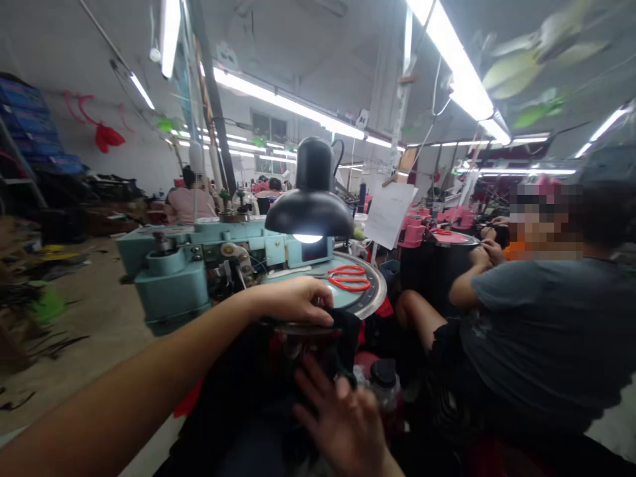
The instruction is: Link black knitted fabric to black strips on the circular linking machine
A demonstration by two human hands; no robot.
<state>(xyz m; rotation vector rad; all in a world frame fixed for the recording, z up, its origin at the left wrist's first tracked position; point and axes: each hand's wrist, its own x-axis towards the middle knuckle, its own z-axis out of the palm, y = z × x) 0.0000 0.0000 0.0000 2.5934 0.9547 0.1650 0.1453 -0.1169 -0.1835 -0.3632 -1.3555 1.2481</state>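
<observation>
My left hand [298, 301] reaches across to the near edge of a teal knitwear linking machine [171, 285]. Its fingers are bent and closed on black fabric [350, 328] at the rim of the round dial [375, 285]. Lower and nearer to me, my right hand [342, 414] is slightly blurred, its fingers apart and nothing visible in them. Dark cloth hangs around it, and its edges are hard to make out. Red-handled scissors [350, 278] lie on the machine top, just beyond my left hand. A black lamp [311, 212] shines down over the dial.
At right a co-worker in a grey shirt [541, 331] sits close by, hands at another machine. A jar with a dark lid [383, 381] stands right of my right hand. A paper sheet [390, 215] hangs behind the dial. Scraps litter the floor [99, 318] at left.
</observation>
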